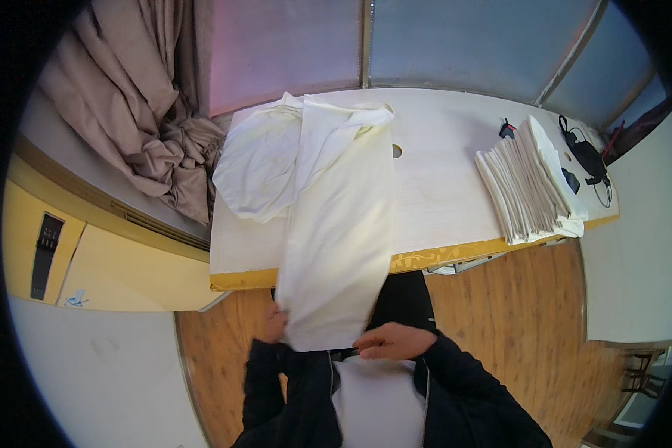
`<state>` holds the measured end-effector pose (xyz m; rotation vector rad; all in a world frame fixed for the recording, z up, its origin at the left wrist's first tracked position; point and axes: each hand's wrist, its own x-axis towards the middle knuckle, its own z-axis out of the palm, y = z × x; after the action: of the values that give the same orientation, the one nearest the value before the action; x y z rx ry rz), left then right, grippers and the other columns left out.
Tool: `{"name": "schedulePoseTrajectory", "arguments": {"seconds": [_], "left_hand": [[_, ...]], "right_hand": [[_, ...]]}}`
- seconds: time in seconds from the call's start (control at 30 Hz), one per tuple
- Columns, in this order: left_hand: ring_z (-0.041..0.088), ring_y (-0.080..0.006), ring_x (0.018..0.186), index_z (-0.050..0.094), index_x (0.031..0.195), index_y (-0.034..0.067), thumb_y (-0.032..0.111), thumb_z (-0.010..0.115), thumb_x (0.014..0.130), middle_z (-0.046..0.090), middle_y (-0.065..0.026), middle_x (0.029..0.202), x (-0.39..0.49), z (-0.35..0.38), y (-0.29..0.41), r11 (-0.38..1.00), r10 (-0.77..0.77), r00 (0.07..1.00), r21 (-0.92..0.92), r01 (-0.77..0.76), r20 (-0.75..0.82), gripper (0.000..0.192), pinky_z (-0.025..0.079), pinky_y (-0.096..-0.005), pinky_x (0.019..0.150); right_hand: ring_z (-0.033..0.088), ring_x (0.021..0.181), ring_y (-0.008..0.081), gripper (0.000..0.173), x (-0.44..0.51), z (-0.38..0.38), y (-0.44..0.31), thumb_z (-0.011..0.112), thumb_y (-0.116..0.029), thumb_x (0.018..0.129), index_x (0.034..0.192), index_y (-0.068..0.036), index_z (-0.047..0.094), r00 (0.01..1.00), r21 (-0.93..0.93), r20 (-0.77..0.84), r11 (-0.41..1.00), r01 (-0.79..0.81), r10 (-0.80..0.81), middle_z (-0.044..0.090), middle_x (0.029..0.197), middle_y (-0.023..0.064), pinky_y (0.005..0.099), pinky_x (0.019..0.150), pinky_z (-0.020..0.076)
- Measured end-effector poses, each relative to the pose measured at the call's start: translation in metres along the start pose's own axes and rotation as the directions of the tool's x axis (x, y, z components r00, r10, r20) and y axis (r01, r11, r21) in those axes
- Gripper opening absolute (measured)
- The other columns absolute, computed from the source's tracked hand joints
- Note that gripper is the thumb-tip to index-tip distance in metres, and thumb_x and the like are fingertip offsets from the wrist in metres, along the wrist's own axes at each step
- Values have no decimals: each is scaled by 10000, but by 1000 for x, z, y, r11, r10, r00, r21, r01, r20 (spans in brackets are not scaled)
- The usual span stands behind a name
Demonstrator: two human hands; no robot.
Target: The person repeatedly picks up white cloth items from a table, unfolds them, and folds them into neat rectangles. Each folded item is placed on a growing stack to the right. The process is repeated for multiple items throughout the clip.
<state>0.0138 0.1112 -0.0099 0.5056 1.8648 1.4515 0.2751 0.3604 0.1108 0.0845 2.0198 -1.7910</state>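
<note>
A long white cloth [341,224], perhaps a garment, lies on the white table and hangs over its front edge towards me. Its far end is bunched, with a rumpled part [254,168] spread to the left. My left hand [273,323] is at the left side of the hanging end, blurred and partly hidden by the cloth. My right hand [396,340] is at the lower right corner, its fingertips at the hem; whether it pinches the fabric is hard to tell.
A stack of folded white and beige cloths [529,187] stands at the table's right. Beside it are a black pouch with cords [587,155] and a small black and red object [506,129]. A brown curtain [139,112] hangs at the left. Yellow trim [448,256] edges the table.
</note>
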Motion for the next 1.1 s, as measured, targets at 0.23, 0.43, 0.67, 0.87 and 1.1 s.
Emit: {"name": "schedulePoseTrajectory", "arguments": {"seconds": [0.23, 0.43, 0.67, 0.87, 1.1], "left_hand": [[667, -195, 954, 693, 1202, -31, 80, 660, 846, 718, -102, 1105, -51, -146, 26, 987, -155, 968, 23, 162, -198, 375, 540, -363, 837], [680, -169, 823, 686, 1189, -25, -6, 690, 781, 731, -73, 999, -52, -137, -4, 981, -45, 915, 156, 117, -401, 409, 552, -334, 749], [682, -177, 861, 683, 1202, -22, 18, 678, 785, 734, -79, 1000, -67, -131, -11, 986, -103, 896, 72, 148, -432, 419, 560, -334, 765], [652, -141, 859, 705, 1131, -12, 2, 664, 784, 721, -52, 949, -61, -147, -5, 990, -5, 881, 124, 72, -473, 350, 542, -326, 762], [573, -90, 788, 682, 919, -12, -45, 611, 777, 652, -5, 846, -43, -186, 25, 905, 308, 853, 407, -126, -421, 163, 482, -267, 709]], "right_hand": [[653, 893, 114, 290, 18, -83, -2, 711, -202, 974, 1154, 25, 711, 848, 163, -530, 982, 98, 4, 738, 994, 52, 288, 802, 546], [671, 935, 251, 286, 105, -242, 11, 683, -6, 875, 1161, -5, 689, 463, -293, -848, 956, -6, -256, 721, 1074, 135, 319, 842, 534], [511, 1299, 328, 479, 120, -317, 34, 713, -304, 857, 1299, -137, 631, 690, -737, -670, 359, -573, -275, 609, 1326, 107, 501, 1096, 347], [601, 1053, 317, 227, 39, -278, 71, 682, -329, 895, 967, -120, 735, 603, -691, -722, 326, -644, -339, 721, 967, 79, 483, 907, 431], [673, 769, 270, 267, -101, -200, 79, 702, -291, 940, 997, -41, 776, 579, -241, -790, 766, -596, 203, 724, 793, 122, 377, 718, 520]]}}
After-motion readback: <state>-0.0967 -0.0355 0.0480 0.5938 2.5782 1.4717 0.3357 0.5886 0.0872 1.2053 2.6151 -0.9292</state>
